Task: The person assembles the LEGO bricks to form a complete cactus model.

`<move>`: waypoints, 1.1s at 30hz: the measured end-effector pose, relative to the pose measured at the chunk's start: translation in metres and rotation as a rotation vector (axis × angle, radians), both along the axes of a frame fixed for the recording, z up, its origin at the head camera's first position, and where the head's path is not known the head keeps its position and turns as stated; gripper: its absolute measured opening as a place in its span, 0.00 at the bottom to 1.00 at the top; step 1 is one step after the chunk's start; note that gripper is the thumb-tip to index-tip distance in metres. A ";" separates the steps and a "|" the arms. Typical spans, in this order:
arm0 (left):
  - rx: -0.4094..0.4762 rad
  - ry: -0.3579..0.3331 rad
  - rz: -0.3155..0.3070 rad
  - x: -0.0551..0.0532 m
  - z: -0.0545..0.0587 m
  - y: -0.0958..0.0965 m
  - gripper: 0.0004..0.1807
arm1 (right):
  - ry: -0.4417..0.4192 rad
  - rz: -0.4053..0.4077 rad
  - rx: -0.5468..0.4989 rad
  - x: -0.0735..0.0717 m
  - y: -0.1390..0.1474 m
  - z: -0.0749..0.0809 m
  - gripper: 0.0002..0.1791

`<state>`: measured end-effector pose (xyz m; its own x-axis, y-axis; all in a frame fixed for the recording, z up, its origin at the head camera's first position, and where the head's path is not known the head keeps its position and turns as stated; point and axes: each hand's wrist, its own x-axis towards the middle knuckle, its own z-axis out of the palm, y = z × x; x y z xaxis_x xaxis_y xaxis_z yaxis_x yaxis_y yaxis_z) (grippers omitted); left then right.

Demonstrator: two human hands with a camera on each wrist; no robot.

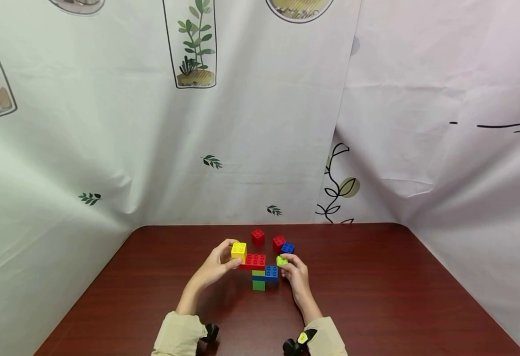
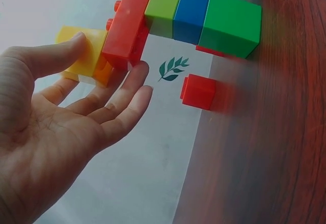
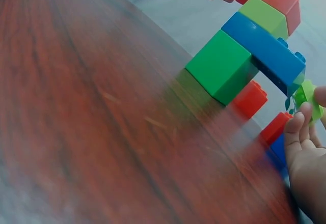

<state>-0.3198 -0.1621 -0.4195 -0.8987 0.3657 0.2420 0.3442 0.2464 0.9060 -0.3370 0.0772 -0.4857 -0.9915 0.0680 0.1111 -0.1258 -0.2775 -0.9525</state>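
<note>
My left hand (image 1: 212, 271) pinches a yellow brick (image 1: 239, 251) between thumb and fingers at the left end of a long red brick (image 1: 255, 262). Whether the yellow brick is fully seated there, I cannot tell. That red brick tops a small tower: below it come a light green brick (image 2: 164, 9), a long blue brick (image 3: 265, 46) jutting right, and a dark green brick (image 1: 258, 286) standing on the table. To the right of the tower, my right hand (image 1: 298, 278) pinches a small light green brick (image 1: 281, 261), apart from the blue brick's end.
Behind the tower, a loose red brick (image 1: 258, 237) lies on the dark wooden table (image 1: 375, 287). Another red brick (image 1: 279, 243) and a blue brick (image 1: 288, 248) lie close together behind the right hand. A white printed cloth (image 1: 260, 123) hangs around the table's back and sides.
</note>
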 end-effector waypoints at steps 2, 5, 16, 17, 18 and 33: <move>0.001 -0.001 0.016 0.000 0.000 0.000 0.23 | -0.002 -0.010 -0.009 0.000 0.000 0.000 0.19; 0.003 -0.006 0.039 0.002 0.000 0.000 0.23 | -0.002 -0.032 -0.022 0.000 0.000 -0.001 0.15; 0.018 0.015 0.069 0.001 0.000 0.003 0.22 | 0.000 -0.064 -0.049 0.002 0.000 0.001 0.13; 0.014 0.019 0.072 0.001 0.000 0.003 0.22 | -0.003 -0.062 -0.060 0.002 0.000 0.001 0.13; 0.012 0.017 0.076 0.001 0.000 0.003 0.22 | -0.004 -0.060 -0.069 0.002 0.000 0.002 0.13; 0.018 0.005 0.081 0.000 -0.002 0.003 0.22 | 0.092 0.033 -0.076 0.005 -0.003 0.005 0.09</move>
